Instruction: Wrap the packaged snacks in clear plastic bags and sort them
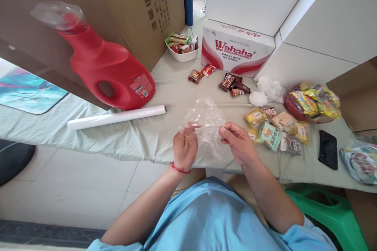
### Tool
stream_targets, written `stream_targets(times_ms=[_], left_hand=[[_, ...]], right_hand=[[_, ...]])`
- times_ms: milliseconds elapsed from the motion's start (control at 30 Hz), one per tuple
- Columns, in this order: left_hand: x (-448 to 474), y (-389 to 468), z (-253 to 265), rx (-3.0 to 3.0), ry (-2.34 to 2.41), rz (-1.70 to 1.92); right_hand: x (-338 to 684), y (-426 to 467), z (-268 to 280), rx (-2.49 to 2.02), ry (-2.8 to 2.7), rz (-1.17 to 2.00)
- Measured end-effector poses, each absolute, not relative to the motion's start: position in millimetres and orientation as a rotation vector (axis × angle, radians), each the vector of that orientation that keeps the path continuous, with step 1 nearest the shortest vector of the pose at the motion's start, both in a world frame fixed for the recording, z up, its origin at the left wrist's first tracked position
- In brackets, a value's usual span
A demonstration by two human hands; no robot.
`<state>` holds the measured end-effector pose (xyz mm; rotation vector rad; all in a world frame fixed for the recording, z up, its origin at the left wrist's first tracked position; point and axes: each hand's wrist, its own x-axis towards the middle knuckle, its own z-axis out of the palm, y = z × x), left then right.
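A crinkled clear plastic bowl cover [206,119] is stretched by its edge between my two hands, over the front of the table. My left hand [186,143], with a red string bracelet on the wrist, pinches the left side of the edge between thumb and fingers. On the opposite side, my right hand [237,139] grips the edge with thumb and fingertips. Just right of that hand lies a group of wrapped snacks [272,133]. Behind them sit crumpled plastic covers [268,89]. Similar clear plastic is over the top of a red jug [118,70] at left.
A white roll [118,117] lies by the jug. Farther back are a snack bowl [184,55], a Wahaha box [235,53], chocolate packets [227,81] and small candies [195,76]. To the right are a red bowl [290,108], a black phone [328,150] and a green stool [332,208].
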<state>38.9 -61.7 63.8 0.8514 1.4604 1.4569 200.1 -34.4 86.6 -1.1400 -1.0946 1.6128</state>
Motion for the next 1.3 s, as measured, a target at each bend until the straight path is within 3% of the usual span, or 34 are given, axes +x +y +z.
stream_targets(times_ms=[300, 433, 600, 733, 867, 1000, 1300], left_hand=[[-11.5, -34.7, 72.1, 0.459, 1.283, 1.348], [-29.9, -12.0, 63.4, 0.634, 1.349, 1.178], [-38.0, 13.1, 53.5, 0.697, 1.594, 0.993], [-24.0, 0.0, 45.0, 0.637, 1.608, 0.904], [7.4, -13.1, 36.3, 0.982, 1.574, 0.683], [43.7, -1.7, 34.7, 1.297, 1.598, 0.730], [55.6, 14.4, 2.3, 0.976, 1.576, 0.985]], right_hand=[[260.1, -13.0, 110.1, -1.145, -0.837, 1.798], [282.8, 21.3, 102.2, -1.297, -0.983, 1.822], [292.4, 62.1, 82.3, -1.440, -1.132, 1.592], [281.9, 58.7, 73.7, -1.356, -1.185, 1.578], [268.6, 46.2, 75.1, -1.310, -1.143, 1.641], [262.8, 39.9, 81.1, -1.267, -1.097, 1.691], [286.3, 31.2, 93.4, -1.232, -1.079, 1.731]])
